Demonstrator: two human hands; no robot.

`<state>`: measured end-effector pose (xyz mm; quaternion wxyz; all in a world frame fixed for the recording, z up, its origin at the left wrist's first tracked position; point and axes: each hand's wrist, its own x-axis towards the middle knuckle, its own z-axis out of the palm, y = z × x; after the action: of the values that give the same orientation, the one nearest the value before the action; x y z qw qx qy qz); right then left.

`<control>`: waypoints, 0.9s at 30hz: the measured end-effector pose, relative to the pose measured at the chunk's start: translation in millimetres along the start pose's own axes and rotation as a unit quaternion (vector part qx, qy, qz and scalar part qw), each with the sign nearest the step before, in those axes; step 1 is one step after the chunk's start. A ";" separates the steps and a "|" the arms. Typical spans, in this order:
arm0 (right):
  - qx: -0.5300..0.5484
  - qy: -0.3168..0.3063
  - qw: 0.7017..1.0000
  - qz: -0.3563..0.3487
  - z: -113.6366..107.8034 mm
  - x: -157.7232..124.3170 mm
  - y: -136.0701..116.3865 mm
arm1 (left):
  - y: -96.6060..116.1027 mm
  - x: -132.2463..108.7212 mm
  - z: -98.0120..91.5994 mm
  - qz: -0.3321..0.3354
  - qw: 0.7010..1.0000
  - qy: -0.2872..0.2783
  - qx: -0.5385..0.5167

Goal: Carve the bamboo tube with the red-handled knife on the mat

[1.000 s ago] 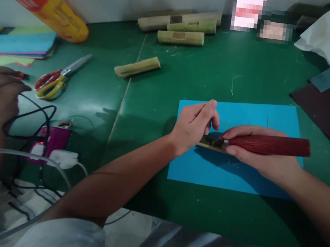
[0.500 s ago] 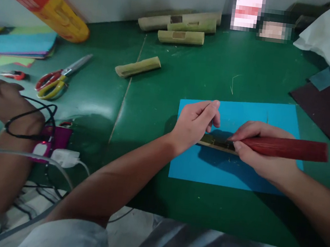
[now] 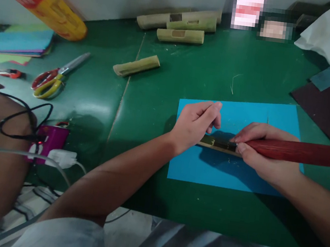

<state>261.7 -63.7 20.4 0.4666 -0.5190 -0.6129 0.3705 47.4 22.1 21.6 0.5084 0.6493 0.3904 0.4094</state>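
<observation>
My right hand [image 3: 269, 152] grips a carving tool [image 3: 296, 151] with a thick dark-red wooden handle pointing right. Its short tip is mostly hidden by my fingers and meets the right part of a dark bamboo piece [image 3: 219, 143]. Small pale curls lie on the bamboo. My left hand [image 3: 197, 119], fingers curled in, is closed over the bamboo's left end, so that end is hidden. Beneath the bamboo and both hands lies a bright blue sheet [image 3: 189, 168] with a few shavings on it.
Several cut bamboo tubes [image 3: 180, 35] lie by the wall, and another bamboo piece [image 3: 137, 65] is nearer. Scissors [image 3: 59, 76], a small cutter [image 3: 11, 74], a bottle [image 3: 47, 3] and a purple power bank [image 3: 53, 140] with cables are left, beside another person's arm [image 3: 1, 159].
My right hand and the carving tool have shifted slightly to the right along the bamboo. My left hand stays almost still. The other person's hand at left has moved slightly.
</observation>
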 end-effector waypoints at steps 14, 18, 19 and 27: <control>0.053 0.007 0.998 0.036 -1.3 3.4 -10.0 | -0.2 3.2 -0.2 -0.010 1.000 -0.005 -0.007; 0.070 0.005 0.997 0.020 -1.0 4.9 -10.3 | 1.2 2.7 -0.1 -0.008 1.000 -0.006 -0.002; 0.070 0.000 0.997 0.020 -1.1 5.7 -10.6 | 1.4 2.3 -0.1 -0.008 1.000 -0.005 0.001; 0.042 -0.014 0.999 0.010 -1.9 6.1 -9.9 | 1.9 1.3 -0.5 -0.008 1.000 -0.008 0.008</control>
<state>260.5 -59.6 31.4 0.4759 -0.5000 -0.5977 0.4078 47.6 23.2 23.7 0.5100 0.6532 0.3946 0.3969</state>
